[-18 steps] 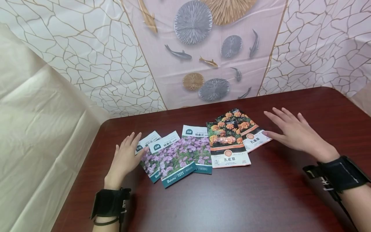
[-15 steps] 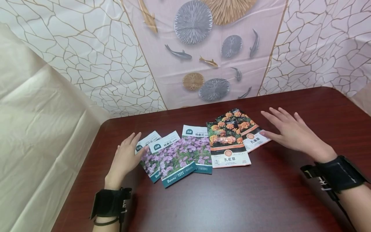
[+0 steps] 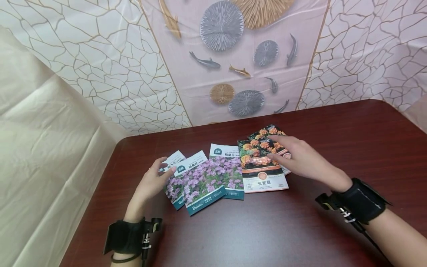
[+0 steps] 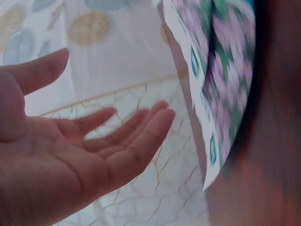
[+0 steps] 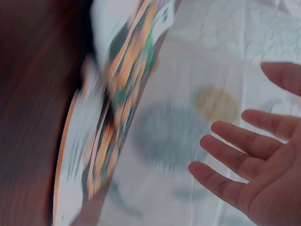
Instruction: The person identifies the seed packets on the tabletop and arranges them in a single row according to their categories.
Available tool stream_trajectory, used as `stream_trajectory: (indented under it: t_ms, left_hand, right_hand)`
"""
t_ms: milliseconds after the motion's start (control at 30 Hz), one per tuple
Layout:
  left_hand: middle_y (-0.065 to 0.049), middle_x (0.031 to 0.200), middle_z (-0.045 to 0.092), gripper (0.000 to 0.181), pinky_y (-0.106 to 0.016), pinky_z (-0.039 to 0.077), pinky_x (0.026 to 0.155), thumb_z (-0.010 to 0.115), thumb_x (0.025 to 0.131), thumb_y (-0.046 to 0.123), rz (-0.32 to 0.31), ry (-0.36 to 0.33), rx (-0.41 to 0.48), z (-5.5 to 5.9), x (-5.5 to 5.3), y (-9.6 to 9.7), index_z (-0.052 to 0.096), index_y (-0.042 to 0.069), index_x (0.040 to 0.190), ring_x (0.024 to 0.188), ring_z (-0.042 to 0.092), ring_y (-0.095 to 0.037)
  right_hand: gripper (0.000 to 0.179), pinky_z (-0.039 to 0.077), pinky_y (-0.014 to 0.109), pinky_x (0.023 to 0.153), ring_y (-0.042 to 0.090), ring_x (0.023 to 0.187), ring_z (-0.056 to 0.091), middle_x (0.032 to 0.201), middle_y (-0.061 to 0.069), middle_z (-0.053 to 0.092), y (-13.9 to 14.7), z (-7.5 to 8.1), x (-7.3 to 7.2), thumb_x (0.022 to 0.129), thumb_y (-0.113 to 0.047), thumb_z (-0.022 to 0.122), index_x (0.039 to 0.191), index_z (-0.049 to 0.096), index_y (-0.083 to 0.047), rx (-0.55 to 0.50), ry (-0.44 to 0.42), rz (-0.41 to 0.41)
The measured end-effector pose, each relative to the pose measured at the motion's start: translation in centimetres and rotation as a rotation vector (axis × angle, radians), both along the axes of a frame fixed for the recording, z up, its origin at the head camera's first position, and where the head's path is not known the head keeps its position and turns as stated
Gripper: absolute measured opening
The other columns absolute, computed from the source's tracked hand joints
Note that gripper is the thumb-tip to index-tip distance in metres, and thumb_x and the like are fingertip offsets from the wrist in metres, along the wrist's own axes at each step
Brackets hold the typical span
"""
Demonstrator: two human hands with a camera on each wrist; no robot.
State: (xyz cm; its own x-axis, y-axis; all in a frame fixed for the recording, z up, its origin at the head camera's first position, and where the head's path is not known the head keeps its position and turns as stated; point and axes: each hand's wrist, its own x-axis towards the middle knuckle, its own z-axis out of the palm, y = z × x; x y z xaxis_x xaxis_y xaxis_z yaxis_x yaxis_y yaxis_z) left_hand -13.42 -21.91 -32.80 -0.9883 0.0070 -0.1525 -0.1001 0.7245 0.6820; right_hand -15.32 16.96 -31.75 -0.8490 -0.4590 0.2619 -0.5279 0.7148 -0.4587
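Three seed packets with purple flowers lie overlapping on the dark red table [image 3: 253, 237]: a leftmost one [image 3: 175, 190], a middle one [image 3: 201, 185] and a third [image 3: 228, 170]. To their right are two orange marigold packets, the front one [image 3: 265, 183] partly covering the back one [image 3: 263, 131]. My left hand [image 3: 150, 185] hovers by the leftmost purple packet, thumb and fingers spread apart. Over the marigold packets is my right hand [image 3: 305, 159], hiding part of the back one. In the wrist views, the left palm [image 4: 70, 165] and right palm [image 5: 277, 183] hold nothing.
A patterned cloth [image 3: 233, 74] with fish and round shapes hangs behind the table's far edge. Pale fabric [image 3: 50, 155] drapes along the left side. Each wrist wears a black strap; the right strap [image 3: 358, 202] has a cable trailing from it.
My right hand has moved left from beside the marigold packets to above them. The left hand has shifted slightly right and its fingers have drawn in. The packets have not visibly moved.
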Motion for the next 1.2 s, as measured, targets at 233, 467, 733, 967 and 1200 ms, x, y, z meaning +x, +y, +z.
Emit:
stream_trajectory:
  t_ms: [233,467,733,967,1200]
  left_hand:
    - [-0.025,0.142,0.024,0.07,-0.052,0.034,0.097,0.05,0.093,0.037,0.066,-0.145,0.248,-0.6,-0.1,0.6,0.015,0.004,0.144,0.123,0.035,-0.039]
    - [-0.026,0.143,0.022,0.068,-0.049,0.038,0.095,0.051,0.094,0.033,0.073,-0.176,0.321,-1.4,-0.3,0.8,0.016,0.004,0.143,0.118,0.042,-0.039]
    - [-0.026,0.143,0.022,0.069,-0.046,0.043,0.09,0.051,0.094,0.033,0.086,-0.195,0.323,-2.0,-0.4,0.8,0.016,0.004,0.144,0.118,0.042,-0.037]
    - [-0.027,0.143,0.021,0.069,-0.043,0.047,0.085,0.051,0.094,0.032,0.08,-0.189,0.32,-1.9,-0.4,1.0,0.014,0.002,0.144,0.115,0.046,-0.038]
    - [-0.029,0.143,0.019,0.069,-0.045,0.046,0.086,0.05,0.094,0.03,0.068,-0.197,0.338,-1.7,-0.2,1.1,0.012,0.001,0.144,0.115,0.046,-0.041]
  right_hand:
    - [0.036,0.048,0.04,0.075,0.025,0.093,0.058,0.105,0.012,0.062,-3.5,-0.6,0.0,0.091,-0.019,0.057,0.121,0.055,0.001,-0.158,-0.205,0.085]
    - [0.028,0.05,0.031,0.065,0.02,0.079,0.06,0.09,0.009,0.063,-6.5,-2.1,-1.2,0.089,-0.013,0.058,0.111,0.059,0.005,-0.285,-0.457,0.19]
    - [0.023,0.054,0.036,0.06,0.024,0.065,0.062,0.082,0.02,0.063,-9.2,-3.6,-1.9,0.091,-0.007,0.053,0.104,0.059,0.01,-0.436,-0.844,0.157]
    - [0.02,0.054,0.036,0.053,0.016,0.048,0.06,0.068,0.018,0.062,-10.7,-4.7,-2.0,0.09,-0.007,0.054,0.091,0.062,0.011,-0.485,-1.013,0.147]
    - [0.016,0.053,0.035,0.05,0.017,0.045,0.059,0.059,0.014,0.061,-11.7,-5.1,-1.8,0.087,-0.003,0.056,0.085,0.063,0.011,-0.449,-1.101,0.138]
